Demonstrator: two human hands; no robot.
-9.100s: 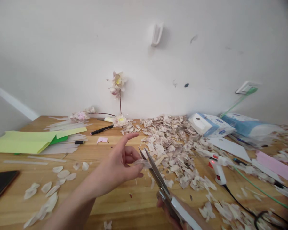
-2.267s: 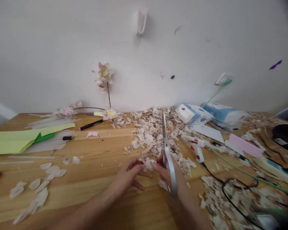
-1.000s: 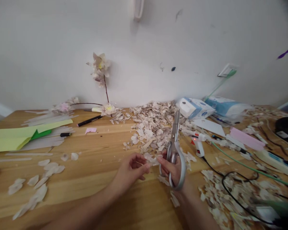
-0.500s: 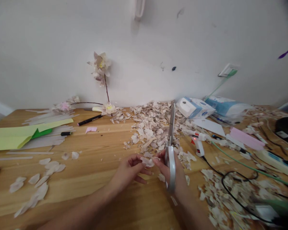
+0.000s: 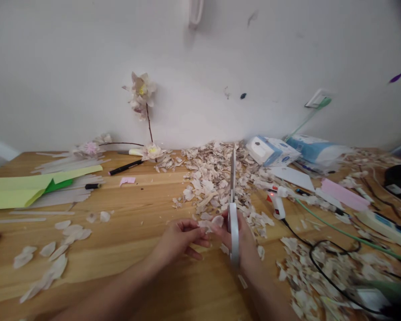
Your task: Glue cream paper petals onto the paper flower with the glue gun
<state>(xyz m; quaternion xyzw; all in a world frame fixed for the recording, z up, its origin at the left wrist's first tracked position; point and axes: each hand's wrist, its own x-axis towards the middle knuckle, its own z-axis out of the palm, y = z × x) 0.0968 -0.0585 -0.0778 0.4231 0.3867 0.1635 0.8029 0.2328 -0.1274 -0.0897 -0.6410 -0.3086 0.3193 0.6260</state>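
Note:
My left hand (image 5: pixel 177 240) is closed in a pinch on a pale, thin dried petal (image 5: pixel 204 224). Silver-grey scissors (image 5: pixel 233 223) stand upright in my right hand (image 5: pixel 247 240), blades pointing away toward the wall. The right thumb and forefinger also meet at a whitish petal (image 5: pixel 217 220) beside the left fingertips; whether it is a separate piece I cannot tell. Beyond both hands lies a big heap of dried petals (image 5: pixel 210 165). Several larger loose petals (image 5: pixel 72 232) are spread on the wooden table (image 5: pixel 120 249) at the left.
A white glue gun (image 5: pixel 277 205) with a black cord lies right of the scissors. Behind it are a tissue pack (image 5: pixel 274 150) and pink paper (image 5: pixel 344 194). More petals (image 5: pixel 307 272) cover the right front. Leftward are a black marker (image 5: pixel 125 167), green paper (image 5: pixel 20 189) and a petal flower (image 5: pixel 142 91) against the wall.
The scissors and right hand have shifted slightly left. A petal edge now shows more clearly at the right thumb. My left hand has barely moved.

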